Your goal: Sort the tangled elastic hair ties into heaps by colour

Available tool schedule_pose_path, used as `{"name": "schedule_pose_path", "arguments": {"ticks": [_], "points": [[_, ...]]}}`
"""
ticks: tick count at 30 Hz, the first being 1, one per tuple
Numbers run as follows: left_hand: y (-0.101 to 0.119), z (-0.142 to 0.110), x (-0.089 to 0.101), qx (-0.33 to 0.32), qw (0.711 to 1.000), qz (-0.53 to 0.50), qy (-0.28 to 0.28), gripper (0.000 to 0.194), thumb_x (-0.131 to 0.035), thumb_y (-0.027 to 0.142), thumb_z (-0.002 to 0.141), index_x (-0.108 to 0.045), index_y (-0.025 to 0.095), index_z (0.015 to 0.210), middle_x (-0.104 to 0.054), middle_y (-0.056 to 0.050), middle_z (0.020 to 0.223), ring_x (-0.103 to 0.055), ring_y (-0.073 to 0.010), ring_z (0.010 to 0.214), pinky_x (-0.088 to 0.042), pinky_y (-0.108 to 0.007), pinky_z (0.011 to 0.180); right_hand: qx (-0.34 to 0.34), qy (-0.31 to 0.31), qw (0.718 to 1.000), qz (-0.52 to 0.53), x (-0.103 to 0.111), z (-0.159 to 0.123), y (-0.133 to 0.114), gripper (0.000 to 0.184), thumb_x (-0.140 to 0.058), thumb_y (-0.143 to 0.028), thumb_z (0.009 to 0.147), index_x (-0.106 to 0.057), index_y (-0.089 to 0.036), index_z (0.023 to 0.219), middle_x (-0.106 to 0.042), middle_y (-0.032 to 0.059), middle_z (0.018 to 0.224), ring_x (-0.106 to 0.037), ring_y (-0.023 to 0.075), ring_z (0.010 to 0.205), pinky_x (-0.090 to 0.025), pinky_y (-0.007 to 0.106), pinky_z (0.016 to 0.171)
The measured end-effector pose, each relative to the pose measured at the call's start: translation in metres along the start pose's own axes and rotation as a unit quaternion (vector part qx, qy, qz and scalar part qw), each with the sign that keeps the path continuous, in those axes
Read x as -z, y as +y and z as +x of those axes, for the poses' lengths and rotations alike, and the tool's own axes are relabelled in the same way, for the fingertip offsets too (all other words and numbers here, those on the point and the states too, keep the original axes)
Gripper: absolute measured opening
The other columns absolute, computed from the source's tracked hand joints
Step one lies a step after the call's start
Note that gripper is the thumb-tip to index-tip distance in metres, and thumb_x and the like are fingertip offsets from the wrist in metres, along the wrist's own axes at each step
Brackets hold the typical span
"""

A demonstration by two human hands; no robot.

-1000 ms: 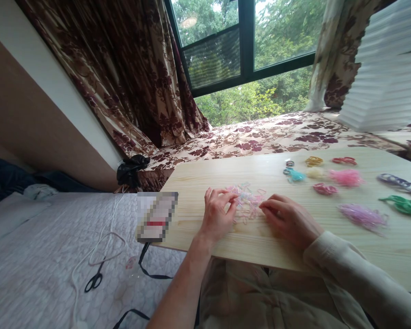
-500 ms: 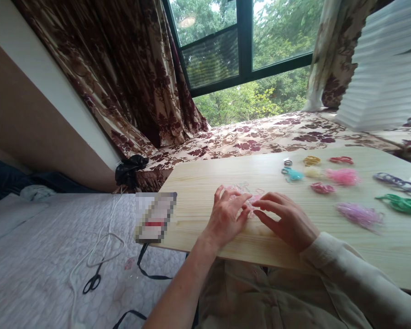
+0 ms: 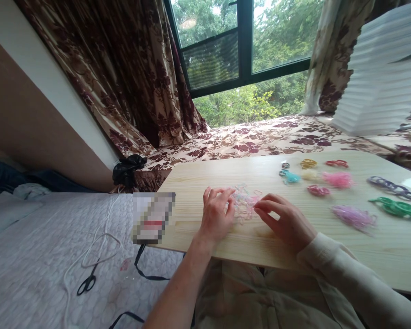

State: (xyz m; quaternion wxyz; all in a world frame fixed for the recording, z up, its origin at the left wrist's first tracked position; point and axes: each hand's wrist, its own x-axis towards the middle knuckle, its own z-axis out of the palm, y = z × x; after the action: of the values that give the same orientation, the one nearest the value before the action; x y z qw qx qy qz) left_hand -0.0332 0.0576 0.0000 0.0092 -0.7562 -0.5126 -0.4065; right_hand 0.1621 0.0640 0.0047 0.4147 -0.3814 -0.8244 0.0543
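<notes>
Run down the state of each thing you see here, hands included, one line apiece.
Mixed bands: loose, scattered
Left hand: fingers bent at the mixed bands; grip unclear
Right hand: thumb and fingers close together; grip unclear
Lilac bands: loose heap
Bright pink bands: loose heap
Green bands: bunched
Scissors: lying on the bed, blades unclear
Left curtain: gathered in folds
Black bundle: crumpled

Under the grip (image 3: 284, 224) is a pale wooden table (image 3: 188, 185). Beyond the grip, daylight comes through a dark-framed window (image 3: 245, 50), green trees (image 3: 281, 34) outside, above a ledge (image 3: 222, 151) covered in flowered cloth. Left of the grip hang a patterned curtain (image 3: 133, 68) and, farther out, a plain wall (image 3: 37, 61); nearer spreads a light quilted bed (image 3: 30, 256). Beyond to the right hangs another curtain (image 3: 335, 68).
</notes>
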Motion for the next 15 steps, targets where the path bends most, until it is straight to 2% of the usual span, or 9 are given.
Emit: {"name": "schedule_pose_path", "arguments": {"ticks": [2, 4, 8, 11, 13, 15], "points": [[-0.002, 0.0, 0.0, 0.015, 1.0, 0.01, 0.012, 0.032, -0.051, 0.012, 0.087, -0.062, 0.023, 0.115, -0.073, -0.003, 0.097, -0.06, -0.0195, 0.105, -0.028, -0.049, 0.112, -0.021, -0.001, 1.0, 0.008, 0.007, 0.0, -0.004, 0.025, -0.049, -0.03, 0.092, -0.068, -0.02, 0.079, -0.067, 0.0063, 0.077, -0.063, 0.0165, 0.069, -0.052, 0.03, 0.065], [-0.004, 0.0, 0.001, 0.019, 0.999, 0.016, 0.023, 0.031, -0.051, 0.011, 0.086, -0.063, 0.022, 0.113, -0.072, -0.003, 0.096, -0.06, -0.0203, 0.104, -0.03, -0.049, 0.11, -0.034, -0.006, 0.999, 0.001, 0.024, -0.003, -0.007, 0.027, -0.048, -0.033, 0.092, -0.068, -0.02, 0.079, -0.067, 0.0064, 0.077, -0.063, 0.0165, 0.068, -0.051, 0.03, 0.064], [-0.007, 0.0, 0.0, 0.026, 0.999, 0.026, 0.037, 0.028, -0.052, 0.012, 0.085, -0.065, 0.02, 0.108, -0.071, -0.004, 0.093, -0.058, -0.0221, 0.102, -0.033, -0.048, 0.107, -0.058, 0.004, 0.996, -0.069, 0.083, -0.02, 0.003, 0.03, -0.052, -0.045, 0.09, -0.071, -0.024, 0.083, -0.07, 0.0083, 0.088, -0.064, 0.0197, 0.073, -0.051, 0.032, 0.064], [-0.007, 0.0, -0.002, 0.019, 0.999, 0.025, 0.036, 0.027, -0.052, 0.013, 0.086, -0.066, 0.02, 0.107, -0.072, -0.004, 0.094, -0.058, -0.0224, 0.103, -0.034, -0.047, 0.106, -0.072, 0.015, 0.989, -0.125, 0.137, -0.028, 0.032, 0.028, -0.058, -0.048, 0.085, -0.074, -0.025, 0.087, -0.071, 0.009, 0.094, -0.064, 0.0194, 0.076, -0.05, 0.032, 0.069], [-0.007, -0.001, -0.004, 0.012, 0.999, 0.027, 0.033, 0.027, -0.052, 0.013, 0.086, -0.066, 0.02, 0.108, -0.072, -0.004, 0.096, -0.058, -0.0226, 0.104, -0.034, -0.047, 0.106, -0.122, 0.02, 0.978, -0.165, 0.166, -0.025, 0.058, 0.024, -0.064, -0.044, 0.081, -0.075, -0.023, 0.081, -0.072, 0.0084, 0.085, -0.062, 0.017, 0.069, -0.048, 0.032, 0.066], [-0.008, -0.001, -0.005, 0.007, 0.999, 0.032, 0.032, 0.028, -0.052, 0.013, 0.086, -0.066, 0.02, 0.109, -0.072, -0.004, 0.097, -0.058, -0.0229, 0.104, -0.035, -0.047, 0.105, -0.194, 0.01, 0.963, -0.187, 0.184, -0.017, 0.085, 0.017, -0.07, -0.038, 0.074, -0.076, -0.022, 0.075, -0.072, 0.0067, 0.075, -0.06, 0.0149, 0.061, -0.046, 0.03, 0.06]]}}
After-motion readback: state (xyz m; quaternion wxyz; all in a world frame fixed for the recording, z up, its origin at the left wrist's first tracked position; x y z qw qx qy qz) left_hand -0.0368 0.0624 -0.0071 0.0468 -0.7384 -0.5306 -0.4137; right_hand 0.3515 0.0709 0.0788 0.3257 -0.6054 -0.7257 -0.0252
